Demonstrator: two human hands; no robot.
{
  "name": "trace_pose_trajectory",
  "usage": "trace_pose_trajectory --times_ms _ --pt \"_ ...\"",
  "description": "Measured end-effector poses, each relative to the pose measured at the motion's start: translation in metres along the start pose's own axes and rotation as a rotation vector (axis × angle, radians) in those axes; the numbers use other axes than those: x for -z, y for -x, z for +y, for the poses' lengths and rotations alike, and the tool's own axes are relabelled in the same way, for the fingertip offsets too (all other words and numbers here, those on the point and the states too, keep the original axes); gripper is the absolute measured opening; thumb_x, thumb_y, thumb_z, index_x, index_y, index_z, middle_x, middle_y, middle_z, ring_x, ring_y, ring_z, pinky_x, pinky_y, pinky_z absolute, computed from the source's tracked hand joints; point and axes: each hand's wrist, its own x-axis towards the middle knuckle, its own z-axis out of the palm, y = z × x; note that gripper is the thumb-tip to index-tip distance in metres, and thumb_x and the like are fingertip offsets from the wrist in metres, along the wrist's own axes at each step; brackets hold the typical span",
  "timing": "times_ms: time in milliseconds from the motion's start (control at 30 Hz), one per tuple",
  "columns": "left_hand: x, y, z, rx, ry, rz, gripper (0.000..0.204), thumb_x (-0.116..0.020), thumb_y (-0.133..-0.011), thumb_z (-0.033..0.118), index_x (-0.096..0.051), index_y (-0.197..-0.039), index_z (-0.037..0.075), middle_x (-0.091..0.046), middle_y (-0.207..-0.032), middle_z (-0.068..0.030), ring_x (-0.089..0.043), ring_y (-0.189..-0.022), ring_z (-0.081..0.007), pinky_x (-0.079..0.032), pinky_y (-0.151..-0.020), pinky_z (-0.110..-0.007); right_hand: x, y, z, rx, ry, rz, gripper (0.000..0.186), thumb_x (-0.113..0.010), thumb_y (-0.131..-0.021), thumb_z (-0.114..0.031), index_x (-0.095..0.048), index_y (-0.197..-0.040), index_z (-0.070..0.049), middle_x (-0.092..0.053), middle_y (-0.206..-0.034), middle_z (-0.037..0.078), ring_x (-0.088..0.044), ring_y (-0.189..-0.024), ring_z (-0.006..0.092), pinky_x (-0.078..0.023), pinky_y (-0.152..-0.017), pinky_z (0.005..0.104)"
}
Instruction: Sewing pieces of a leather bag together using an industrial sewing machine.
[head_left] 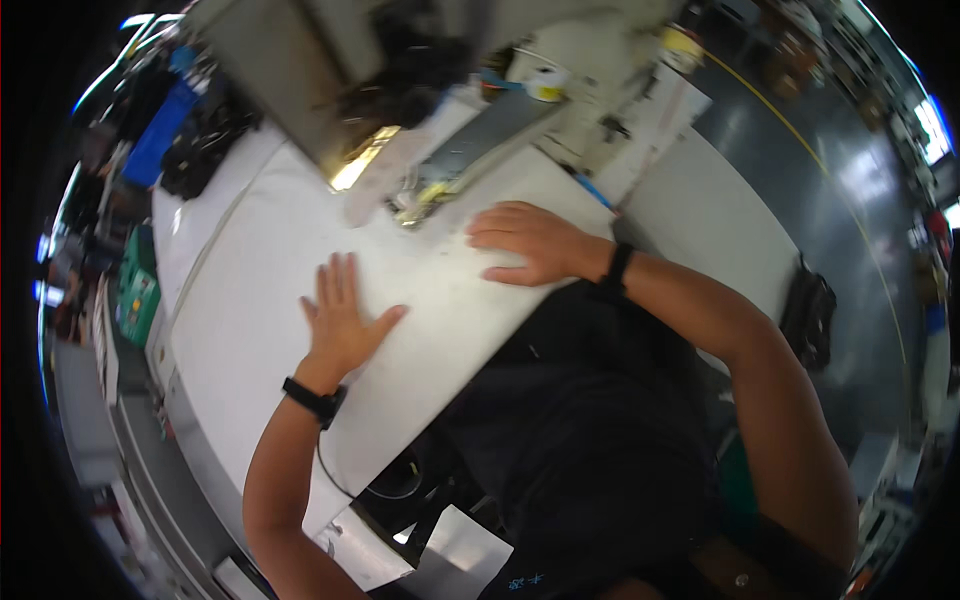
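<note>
My left hand (345, 322) lies palm down on the white tabletop (260, 300), fingers and thumb spread, with nothing in it. To the right, my right hand (530, 243) rests flat on the same surface, its fingers stretched toward the left and the thumb apart. Just beyond the two hands stands a sewing machine (480, 150), its needle area (415, 205) over the table and a little blurred. No cloth shows under either palm. Each wrist wears a black band.
A spool of pale thread (546, 82) sits on the machine. A blue pen-like object (594, 190) lies by its base. At far left are a green box (138, 285) and a blue bin (160, 133). A black bag (808, 315) is at right, beside a grey floor with a yellow line.
</note>
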Motion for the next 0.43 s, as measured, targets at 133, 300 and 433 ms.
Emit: trace_pose_trajectory --times_ms 133,300,433 --pt "-0.021 -0.003 -0.007 -0.029 -0.062 0.101 0.098 -0.063 -0.097 0.060 -0.016 -0.168 0.011 -0.018 -0.171 -0.0236 -0.017 -0.157 -0.0463 -0.020 -0.115 -0.077 -0.010 0.009 0.009 0.013 0.069 0.126 0.048 -0.071 -0.094 -0.042 -0.067 -0.123 -0.004 -0.065 -0.128 0.014 -0.061 -0.120 0.0333 -0.046 -0.107 0.0441" --pt "-0.017 -0.011 -0.026 -0.109 -0.068 0.010 0.088 -0.054 -0.104 0.056 -0.014 -0.168 0.010 -0.017 -0.171 -0.0255 -0.019 -0.156 -0.0476 -0.025 -0.117 -0.071 -0.001 0.055 -0.022 0.036 0.169 0.290 0.059 -0.068 -0.096 -0.047 -0.059 -0.138 -0.008 -0.063 -0.133 0.014 -0.060 -0.122 0.0332 -0.045 -0.108 0.0444" --pt "-0.028 -0.019 -0.047 -0.176 -0.097 0.043 0.088 -0.056 -0.104 0.052 -0.015 -0.167 0.006 -0.019 -0.168 -0.0318 -0.020 -0.155 -0.0499 -0.023 -0.125 -0.057 0.067 0.148 -0.030 -0.007 0.318 0.284 0.056 -0.071 -0.095 -0.045 -0.061 -0.136 -0.008 -0.063 -0.133 0.015 -0.059 -0.123 0.0344 -0.045 -0.109 0.0445"
